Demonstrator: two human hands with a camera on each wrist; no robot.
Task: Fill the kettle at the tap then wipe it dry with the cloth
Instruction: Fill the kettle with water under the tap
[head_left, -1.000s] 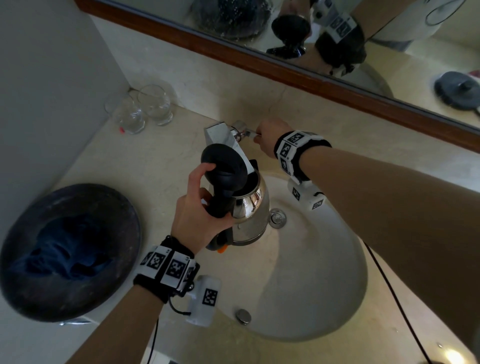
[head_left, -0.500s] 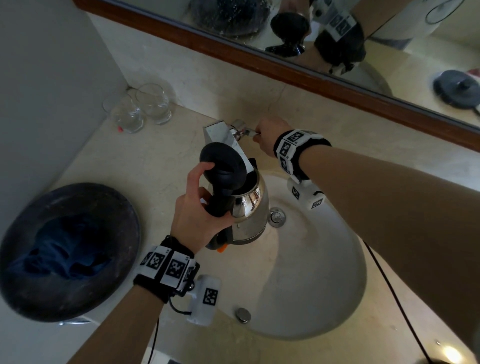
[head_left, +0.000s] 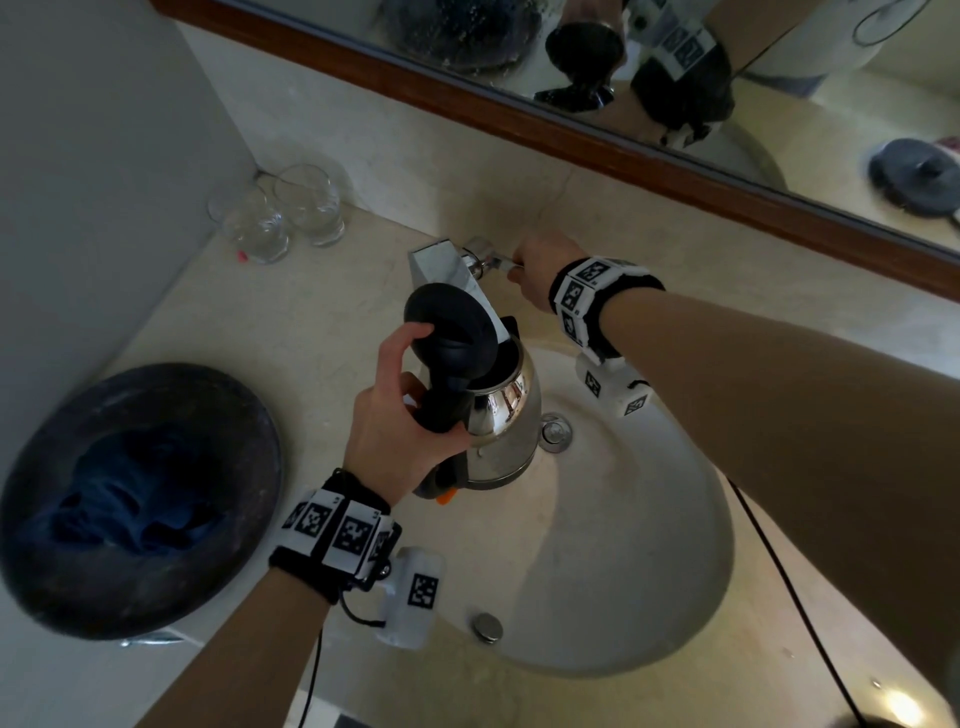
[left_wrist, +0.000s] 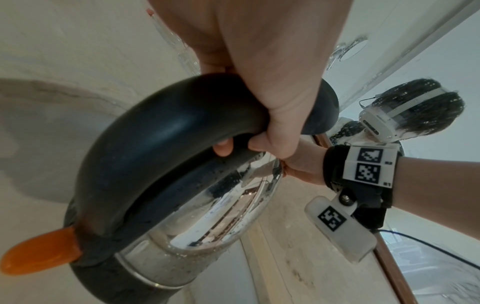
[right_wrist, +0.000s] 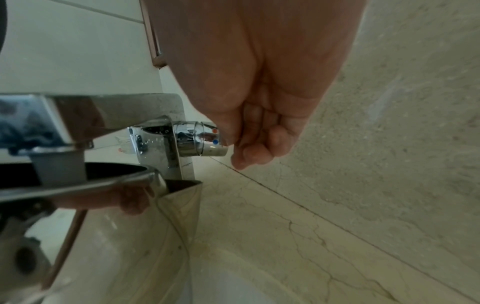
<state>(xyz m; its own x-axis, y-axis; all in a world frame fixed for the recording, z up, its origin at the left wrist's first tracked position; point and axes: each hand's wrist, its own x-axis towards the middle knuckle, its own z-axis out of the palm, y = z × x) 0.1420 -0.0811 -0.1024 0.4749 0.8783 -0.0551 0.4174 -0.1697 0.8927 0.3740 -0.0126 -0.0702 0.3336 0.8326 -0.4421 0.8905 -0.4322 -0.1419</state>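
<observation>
A steel kettle (head_left: 501, 415) with a black handle (left_wrist: 155, 131) and its black lid (head_left: 449, 332) flipped up hangs over the basin (head_left: 649, 571), its mouth under the chrome tap spout (head_left: 441, 267). My left hand (head_left: 400, 415) grips the handle, fingers curled round it (left_wrist: 275, 115). My right hand (head_left: 540, 273) holds the thin tap lever beside the chrome valve knob (right_wrist: 200, 139), fingers curled (right_wrist: 257, 150). The kettle's rim (right_wrist: 103, 183) sits just below the spout's aerator (right_wrist: 57, 166). A dark blue cloth (head_left: 124, 499) lies in a black bowl at the left.
The black bowl (head_left: 218, 582) stands on the beige counter left of the basin. Two drinking glasses (head_left: 280, 218) stand in the back corner. A wood-framed mirror (head_left: 571, 135) runs behind the tap. The kettle base shows reflected at the right (head_left: 914, 176). The drain plug (head_left: 556, 431) lies beside the kettle.
</observation>
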